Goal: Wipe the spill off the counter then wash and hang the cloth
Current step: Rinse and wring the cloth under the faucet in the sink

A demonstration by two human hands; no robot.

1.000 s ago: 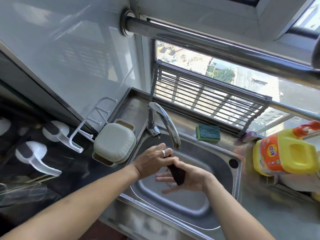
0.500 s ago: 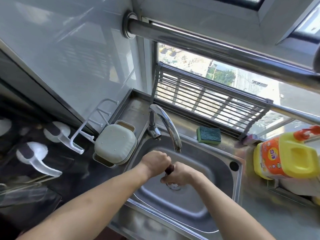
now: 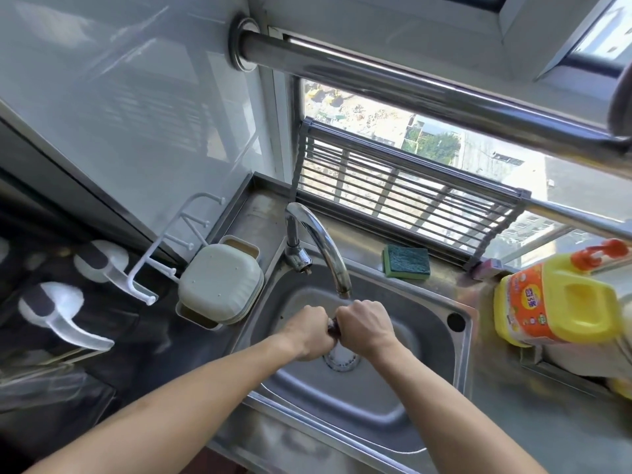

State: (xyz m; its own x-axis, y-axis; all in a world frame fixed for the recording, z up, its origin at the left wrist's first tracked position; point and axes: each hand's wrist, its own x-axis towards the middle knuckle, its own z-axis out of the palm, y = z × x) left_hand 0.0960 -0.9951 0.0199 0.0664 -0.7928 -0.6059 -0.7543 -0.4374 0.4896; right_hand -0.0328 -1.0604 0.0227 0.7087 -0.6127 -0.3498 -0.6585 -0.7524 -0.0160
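- The sink (image 3: 458, 350) is sitting in the steel worktop (image 3: 533, 436), with its raised rim closing the basin on all sides; the basin floor is lying open near and right of the hands.
- The tap (image 3: 325, 244) is arching from the far left corner of the sink, its spout ending just far of the hands and leaving little room above them.
- The left hand (image 3: 307, 331) and right hand (image 3: 366, 328) are meeting over the drain (image 3: 342, 360), knuckles close together.
- The cloth (image 3: 333, 327) is showing only as a short dark twisted piece between the two fists, above the drain and under the spout.
- Its long axis is running left to right, from one fist into the other; its ends are hidden inside the hands.
- The fingers of both hands are curling tightly round the cloth, one fist on each end.
- A sponge (image 3: 406, 261) is lying on the far ledge, right of the tap and well apart from the hands.
- A yellow bottle (image 3: 561, 302) is standing on the worktop right of the sink.
- A pale box (image 3: 220, 282) is sitting just left of the sink rim, with white hooks (image 3: 143, 268) further left.
- A rail (image 3: 427, 94) is crossing high over the sink.
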